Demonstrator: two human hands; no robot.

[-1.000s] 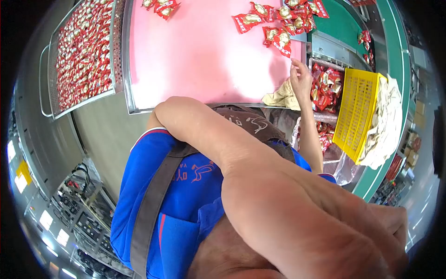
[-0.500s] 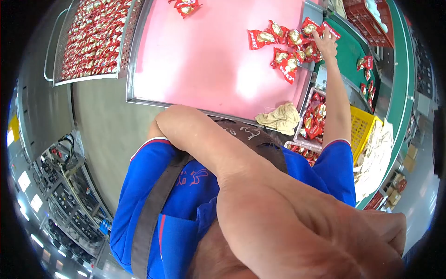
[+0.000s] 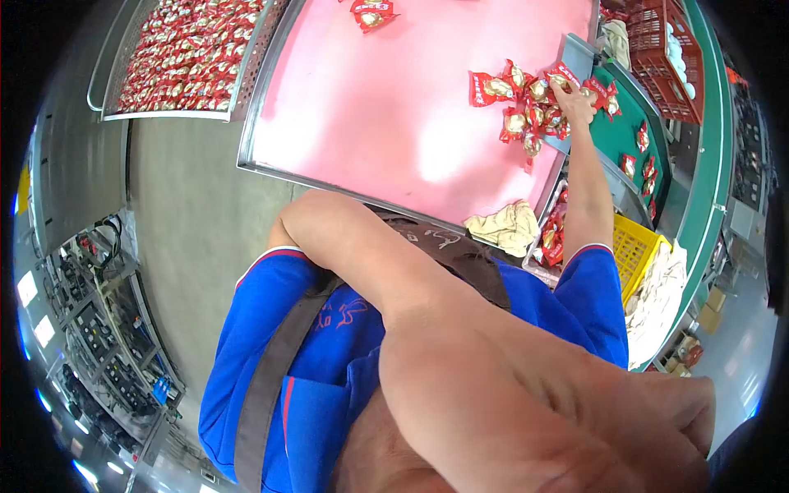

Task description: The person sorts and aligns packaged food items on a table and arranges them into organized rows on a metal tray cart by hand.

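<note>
My right hand (image 3: 577, 105) reaches over the cluster of red-and-gold wrapped candies (image 3: 536, 89) at the right side of the pink tabletop (image 3: 353, 107). Its fingers are apart and touch wrappers beside the green belt (image 3: 612, 141); nothing is clearly gripped. One candy (image 3: 606, 95) lies just beyond the fingers, over the belt's near edge. My left arm is bent up toward the camera, and my left hand (image 3: 526, 394) looms large and close. Its fingers cannot be made out.
A metal tray (image 3: 185, 62) full of wrapped candies stands at the upper left. A cream cloth (image 3: 507, 228) lies on the table's near edge. To the right are a yellow basket (image 3: 634, 251), a white cloth (image 3: 657, 300) and a red crate (image 3: 657, 62).
My right hand first moved from beside the cream cloth up to the candies, then shifted slightly. More candies now show on the green belt. The view has shifted, while my left arm stays bent.
</note>
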